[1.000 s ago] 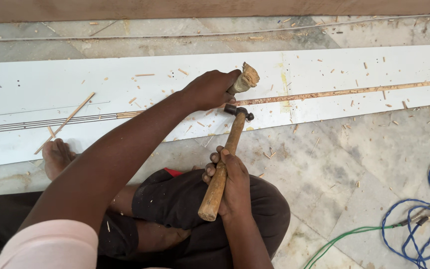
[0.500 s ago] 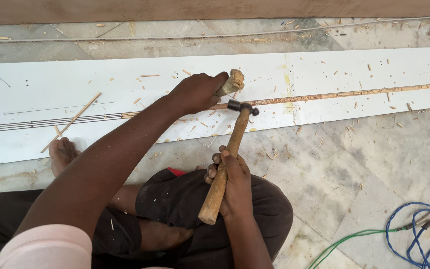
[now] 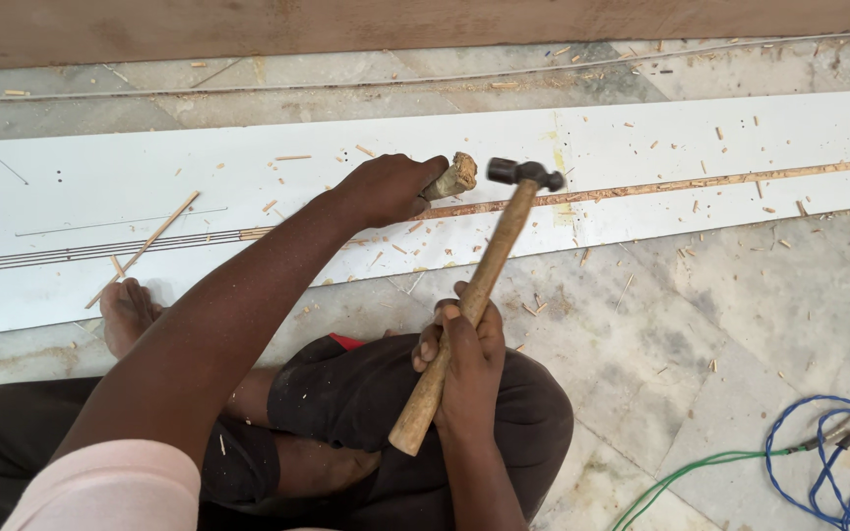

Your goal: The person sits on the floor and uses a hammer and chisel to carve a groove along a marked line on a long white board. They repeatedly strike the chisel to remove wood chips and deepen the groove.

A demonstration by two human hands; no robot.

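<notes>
Head view: the left hand (image 3: 386, 189) is closed around a wooden-handled chisel (image 3: 452, 178) set against the groove (image 3: 661, 186) in the white board (image 3: 199, 197); the right hand (image 3: 464, 369) grips a hammer (image 3: 474, 295), its head raised just beside the chisel's butt. A glancing blow could strike the left knuckles or skid the chisel out of the groove, scarring the board.

A grey, veined marble floor (image 3: 700, 324) fills the lower right of the frame, littered with small wood chips. A brown wooden board (image 3: 425, 25) runs along the top edge. In the lower right corner, blue cable (image 3: 828, 462) lies in loops beside a green wire (image 3: 700, 467). The light is even and soft.
</notes>
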